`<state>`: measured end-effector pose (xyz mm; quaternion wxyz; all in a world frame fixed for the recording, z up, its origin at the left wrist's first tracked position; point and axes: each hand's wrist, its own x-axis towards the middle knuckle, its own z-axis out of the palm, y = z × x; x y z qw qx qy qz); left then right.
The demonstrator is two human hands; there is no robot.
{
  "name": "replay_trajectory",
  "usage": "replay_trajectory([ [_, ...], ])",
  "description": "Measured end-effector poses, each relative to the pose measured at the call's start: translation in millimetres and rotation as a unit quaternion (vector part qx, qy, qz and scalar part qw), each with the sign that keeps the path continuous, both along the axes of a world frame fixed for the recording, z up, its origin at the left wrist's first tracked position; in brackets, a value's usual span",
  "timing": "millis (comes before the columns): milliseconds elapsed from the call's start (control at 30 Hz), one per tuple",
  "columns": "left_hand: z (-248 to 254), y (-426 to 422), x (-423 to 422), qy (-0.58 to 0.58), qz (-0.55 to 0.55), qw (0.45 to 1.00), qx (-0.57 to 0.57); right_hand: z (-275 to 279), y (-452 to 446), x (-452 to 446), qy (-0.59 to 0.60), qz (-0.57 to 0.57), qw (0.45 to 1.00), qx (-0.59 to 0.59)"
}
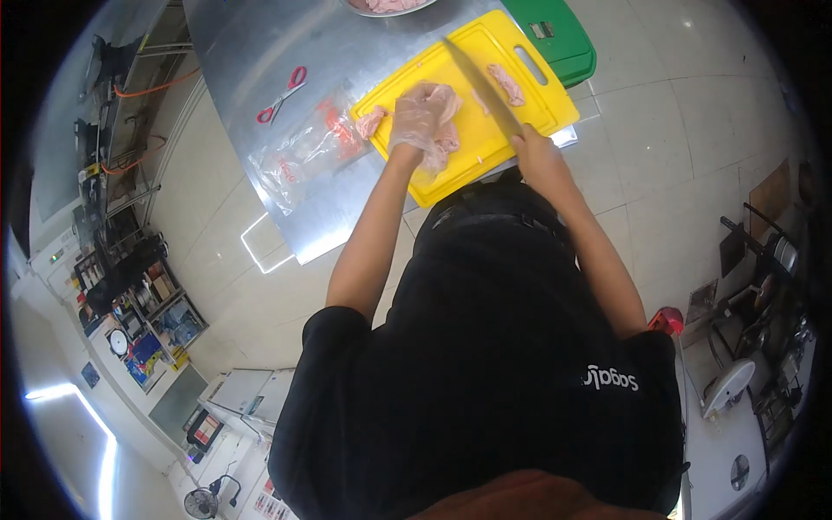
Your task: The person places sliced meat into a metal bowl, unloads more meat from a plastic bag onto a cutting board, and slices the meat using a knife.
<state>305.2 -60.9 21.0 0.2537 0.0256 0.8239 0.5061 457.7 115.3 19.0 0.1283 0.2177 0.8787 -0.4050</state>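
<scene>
My left hand (pixel 416 121), in a clear plastic glove, is closed over a piece of pale pink raw meat (pixel 446 139) on the yellow cutting board (pixel 407 74). In my bare right hand (pixel 542 160) is the handle of a large knife (pixel 485 87), its long blade slanting across the board toward the far edge. A strip of meat (pixel 505 84) lies to the right of the blade, and a smaller scrap (pixel 371 122) sits at the board's left edge. The knife partly covers another thin bit of meat.
Red-handled scissors (pixel 284 95) and a clear plastic bag with red print (pixel 303 156) lie left of the board on the metal table (pixel 234 43). At the far edge stands a metal bowl (pixel 390 10) of meat. A green lid-like object (pixel 563 39) is at the upper right.
</scene>
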Motion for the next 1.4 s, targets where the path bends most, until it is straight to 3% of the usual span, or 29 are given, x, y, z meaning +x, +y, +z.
replay_trajectory([
  [67, 21.0, -0.3, -1.9, -0.063, -0.023, 0.996, 0.058, 6.4, 13.9, 11.6, 0.032, -0.022, 0.999, 0.008],
  [167, 16.1, 12.8, -18.2, -0.047, -0.165, 0.985, -0.028, 26.8, 25.5, 10.2, 0.042, -0.043, 0.998, 0.016],
  [267, 23.7, 31.8, -20.6, 0.047, -0.205, 0.955, -0.209, 33.1, 24.6, 13.4, 0.047, -0.046, 0.997, 0.031],
  [367, 10.2, 23.7, -16.5, 0.050, -0.096, 0.985, -0.132, 31.0, 15.7, 19.5, 0.039, -0.013, 0.998, 0.049],
  [467, -30.3, 11.2, -9.4, 0.164, -0.087, 0.967, -0.174, 25.4, -2.2, 31.9, 0.030, 0.034, 0.996, 0.073],
  [567, -25.8, 12.8, -0.6, 0.203, -0.063, 0.961, -0.178, 16.6, -9.7, 38.6, -0.001, 0.063, 0.994, 0.095],
  [667, -12.6, 24.6, -3.3, 0.119, -0.011, 0.978, -0.172, 15.1, -14.7, 36.7, -0.008, 0.066, 0.994, 0.089],
  [767, -56.0, 17.7, -4.5, 0.337, -0.138, 0.904, -0.226, 13.6, -22.9, 29.9, 0.001, 0.052, 0.996, 0.076],
  [800, -57.9, 18.8, -8.5, 0.337, -0.152, 0.902, -0.223, 4.4, -26.0, 26.3, 0.010, 0.047, 0.996, 0.070],
  [967, -35.4, 11.1, -23.2, 0.255, -0.223, 0.925, -0.172, -18.7, -39.5, -53.1, 0.060, 0.023, 0.997, 0.043],
  [1067, -23.6, 11.7, -24.1, 0.143, -0.209, 0.960, -0.121, -14.7, -36.7, -59.1, 0.058, 0.014, 0.998, 0.023],
  [1167, -22.2, 9.4, -21.2, 0.106, -0.187, 0.969, -0.123, -18.1, -24.2, -7.4, 0.062, 0.025, 0.998, 0.014],
  [1267, -8.7, 1.3, -13.4, 0.105, -0.095, 0.984, -0.109, 1.9, -9.1, 27.3, 0.001, -0.015, 1.000, 0.026],
  [1367, 30.4, 5.2, 1.0, 0.007, 0.022, 1.000, -0.013, 10.1, 18.1, 29.2, -0.009, -0.045, 0.998, 0.036],
  [1400, 41.7, 8.8, 3.6, 0.011, 0.016, 1.000, -0.008, 17.9, 21.0, 27.1, 0.009, -0.045, 0.998, 0.034],
])
